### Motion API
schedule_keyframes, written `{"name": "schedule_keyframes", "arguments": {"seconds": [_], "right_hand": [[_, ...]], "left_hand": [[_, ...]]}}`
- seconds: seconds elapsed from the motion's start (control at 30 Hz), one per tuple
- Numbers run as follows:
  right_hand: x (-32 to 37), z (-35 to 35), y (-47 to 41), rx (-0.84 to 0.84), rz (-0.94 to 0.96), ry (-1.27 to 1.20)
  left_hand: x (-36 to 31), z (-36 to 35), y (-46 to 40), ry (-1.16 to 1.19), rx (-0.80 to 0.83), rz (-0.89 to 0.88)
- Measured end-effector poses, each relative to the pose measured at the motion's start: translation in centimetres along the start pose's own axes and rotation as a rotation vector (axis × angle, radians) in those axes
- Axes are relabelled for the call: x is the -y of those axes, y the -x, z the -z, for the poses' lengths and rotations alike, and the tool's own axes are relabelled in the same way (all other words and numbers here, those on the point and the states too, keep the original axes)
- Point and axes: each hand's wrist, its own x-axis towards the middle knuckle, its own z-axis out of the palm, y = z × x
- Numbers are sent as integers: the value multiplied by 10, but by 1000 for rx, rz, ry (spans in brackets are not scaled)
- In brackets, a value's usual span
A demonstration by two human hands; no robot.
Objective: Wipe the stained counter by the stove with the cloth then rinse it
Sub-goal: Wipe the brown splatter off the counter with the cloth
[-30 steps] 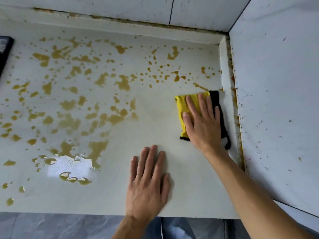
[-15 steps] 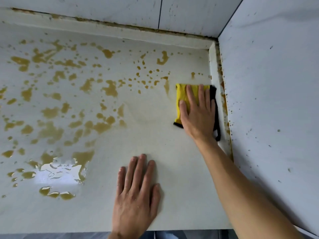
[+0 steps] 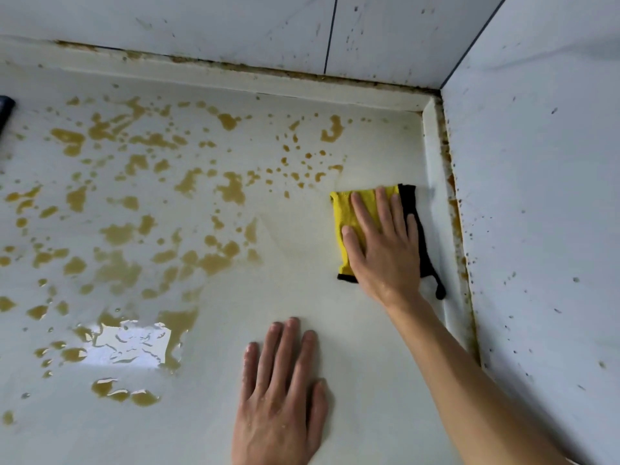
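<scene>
A white counter (image 3: 302, 307) is spattered with brown-yellow stains (image 3: 214, 260) across its left and middle. A folded yellow cloth with a black edge (image 3: 345, 216) lies flat near the right wall. My right hand (image 3: 385, 250) presses flat on the cloth, fingers spread and pointing to the back wall. My left hand (image 3: 281, 397) rests palm down on the bare counter near the front edge, holding nothing. The strip of counter around and below the cloth looks wiped, with only a faint smear.
White tiled walls (image 3: 536, 196) close the corner at the back and right, speckled with small brown spots. A grimy seam (image 3: 453, 209) runs along the right wall. A dark object's corner (image 3: 5, 109) shows at the far left edge. A wet puddle (image 3: 131, 344) glistens front left.
My right hand has slid the cloth away from me towards the back wall, wiping off the spots near the right wall. The left hand has stayed flat on the counter.
</scene>
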Motion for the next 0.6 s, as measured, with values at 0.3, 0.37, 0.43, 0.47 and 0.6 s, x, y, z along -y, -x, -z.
{"name": "schedule_keyframes", "arguments": {"seconds": [0.3, 0.37, 0.43, 0.47, 0.6], "right_hand": [[58, -5, -33, -32, 101, -2], [51, -9, 2, -18, 178, 8], [40, -8, 23, 12, 180, -7], [36, -5, 27, 36, 185, -25], [29, 17, 14, -1, 174, -124]], "left_hand": [[2, -3, 0, -6, 4, -1], [3, -2, 0, -12, 8, -6], [2, -2, 1, -9, 10, -8], [2, -2, 1, -10, 15, -11], [3, -3, 2, 12, 25, -9]]}}
